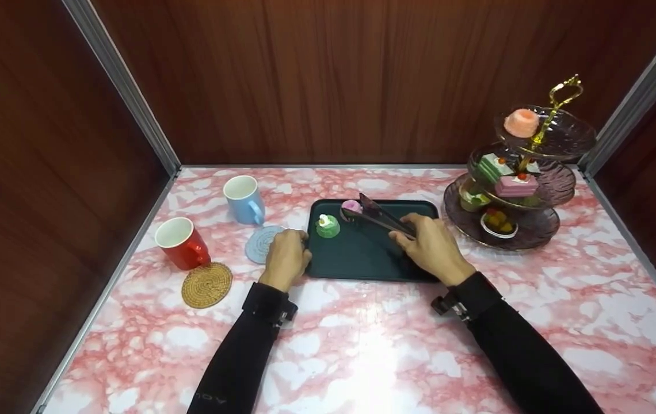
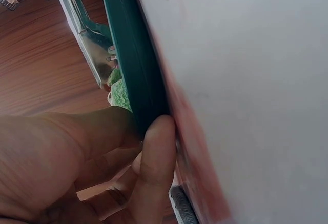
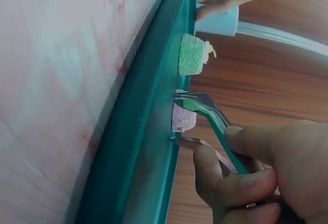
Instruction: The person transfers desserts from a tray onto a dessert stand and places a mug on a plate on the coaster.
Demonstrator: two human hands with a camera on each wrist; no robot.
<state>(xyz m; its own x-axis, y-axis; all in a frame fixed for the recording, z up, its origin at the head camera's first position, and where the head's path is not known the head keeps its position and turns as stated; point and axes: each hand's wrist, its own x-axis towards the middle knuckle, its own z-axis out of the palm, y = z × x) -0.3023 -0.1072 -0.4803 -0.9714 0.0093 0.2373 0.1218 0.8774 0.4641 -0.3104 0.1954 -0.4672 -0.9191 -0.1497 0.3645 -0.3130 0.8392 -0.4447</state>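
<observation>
A dark green rectangular tray (image 1: 362, 259) lies on the table. My left hand (image 1: 288, 260) pinches its left edge, thumb above and a finger at the underside in the left wrist view. My right hand (image 1: 436, 248) holds metal tongs (image 3: 223, 130) over the tray, fingers on both arms. Between the spread tong tips sits a small pink cake (image 3: 183, 117), at the tray's back. A green cake (image 1: 328, 227) with a white and yellow topping stands on the tray left of the pink one.
Left of the tray are a blue mug (image 1: 243, 201), a light blue coaster (image 1: 259, 246), a red mug (image 1: 181, 247) and a tan woven coaster (image 1: 207, 286). At right stands a three-tier glass stand (image 1: 529, 233) with several small desserts. Wood-look panels (image 1: 328, 86) wall the table's back and sides.
</observation>
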